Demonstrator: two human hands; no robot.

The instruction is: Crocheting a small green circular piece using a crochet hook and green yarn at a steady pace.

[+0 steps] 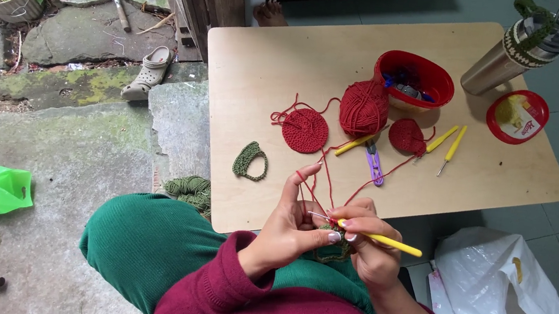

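Just off the table's (269,64) near edge, your right hand (368,241) grips the yellow hook (389,243) while your left hand (296,225), index finger raised, pinches the crochet piece (333,251) and carries red yarn (310,192).

Soft, even daylight fills the scene, bright but without glare. Shadows are faint: a thin one lies under the red yarn ball (363,108) on the pale table (261,71). Focus is sharp throughout. The wide lens bends straight lines near the edges, so the table's sides look skewed.
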